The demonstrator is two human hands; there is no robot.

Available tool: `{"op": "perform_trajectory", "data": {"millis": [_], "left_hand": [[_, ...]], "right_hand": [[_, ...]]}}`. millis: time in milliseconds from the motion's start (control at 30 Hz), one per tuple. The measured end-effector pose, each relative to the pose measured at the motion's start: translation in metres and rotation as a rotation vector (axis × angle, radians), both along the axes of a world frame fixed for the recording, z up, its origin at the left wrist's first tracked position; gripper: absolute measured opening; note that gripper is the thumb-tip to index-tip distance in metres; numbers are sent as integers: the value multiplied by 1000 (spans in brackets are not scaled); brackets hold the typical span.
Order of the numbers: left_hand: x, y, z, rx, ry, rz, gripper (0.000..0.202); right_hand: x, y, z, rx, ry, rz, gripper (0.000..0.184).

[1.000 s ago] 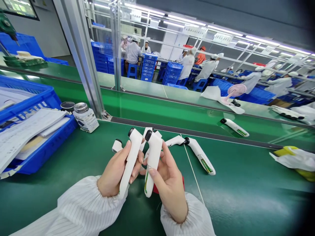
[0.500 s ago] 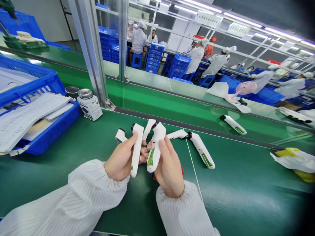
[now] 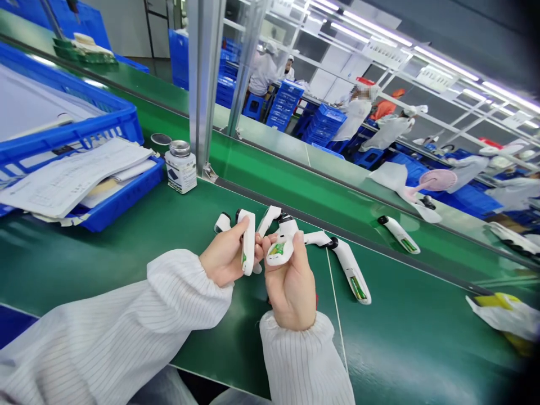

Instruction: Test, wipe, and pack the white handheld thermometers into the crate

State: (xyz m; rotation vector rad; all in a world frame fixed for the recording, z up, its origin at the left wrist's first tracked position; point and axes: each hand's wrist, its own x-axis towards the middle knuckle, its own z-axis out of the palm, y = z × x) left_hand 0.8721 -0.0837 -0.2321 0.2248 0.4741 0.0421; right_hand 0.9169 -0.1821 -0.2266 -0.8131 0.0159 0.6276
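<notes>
My left hand (image 3: 225, 261) grips a white plastic handheld device (image 3: 248, 243) upright, its dark tip at the top. My right hand (image 3: 291, 281) holds a second white device (image 3: 280, 248), its open end showing a green circuit board. Several similar white devices lie on the green conveyor belt (image 3: 261, 349) around my hands. One (image 3: 268, 220) nearly touches my left fingers, and a small one (image 3: 223, 223) lies just beyond them. Another (image 3: 348, 267), with green showing at its end, lies to the right of my right hand.
To the left stands a blue crate (image 3: 122, 197) holding papers, with a labelled metal-capped bottle (image 3: 180, 167) beside it. A metal post (image 3: 205, 84) rises behind. A white-and-yellow bag (image 3: 502, 318) lies at right. Beyond a rail, co-workers sit among blue crates.
The whole view has tilted and swung, with the scene rotating clockwise. My right hand has tipped its device over, bringing the green end towards the left. Both hands still hold their devices.
</notes>
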Motion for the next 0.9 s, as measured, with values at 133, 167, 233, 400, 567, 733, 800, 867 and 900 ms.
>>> {"op": "perform_trajectory", "data": {"millis": [133, 167, 233, 400, 567, 733, 800, 867, 900], "left_hand": [[-1, 4, 1, -35, -12, 14, 36], [-1, 5, 2, -29, -12, 9, 37], [-3, 6, 3, 15, -15, 2, 37], [-12, 1, 10, 341, -118, 131, 11], [-20, -4, 17, 996, -209, 250, 33], [-24, -7, 20, 1001, -216, 130, 41], [-23, -7, 17, 952, -216, 191, 37], [-20, -5, 13, 820, -204, 262, 29], [-19, -3, 10, 737, -192, 299, 24]], "right_hand": [[-3, 5, 1, -16, -32, -33, 22], [-4, 6, 1, -32, -43, -31, 22], [-6, 7, 0, -56, -89, -27, 20], [-11, -1, 6, -23, -248, 13, 25], [-12, -9, 6, 15, -324, 160, 34], [-12, -7, -2, 30, -320, 219, 44], [-13, -8, -1, -14, -333, 167, 44], [-13, -13, 0, -76, -371, 49, 35], [-13, -19, 1, -112, -392, -22, 31]]}}
